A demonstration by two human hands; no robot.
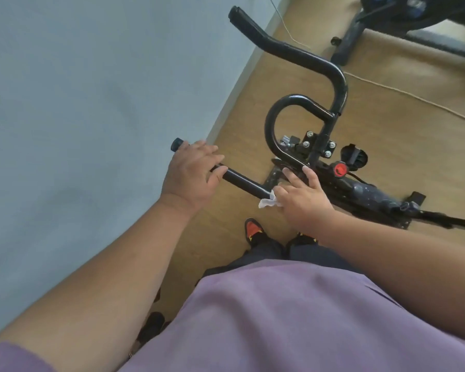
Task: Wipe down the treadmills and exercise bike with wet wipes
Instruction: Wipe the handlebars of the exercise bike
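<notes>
Left hand (192, 174) wraps the near handlebar (242, 181) of the exercise bike (333, 167) close to its capped end, fingers curled over the tube. Right hand (302, 196) presses a crumpled wet wipe (268, 202) against the same bar where it bends toward the stem, fingers mostly straight (thumb hidden, so any pinch can't be told). The bar's long axis runs up-left from the wipe toward the left hand, so the unwiped stretch between likely falls to the right hand.

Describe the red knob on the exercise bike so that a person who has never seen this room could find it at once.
Start at the black exercise bike standing on the wooden floor beside the blue wall. Follow its handlebar down the central post to the frame. The red knob sits there, just beyond the fingertips of the right hand; it is the only red part among black tubes and silver bolts.
</notes>
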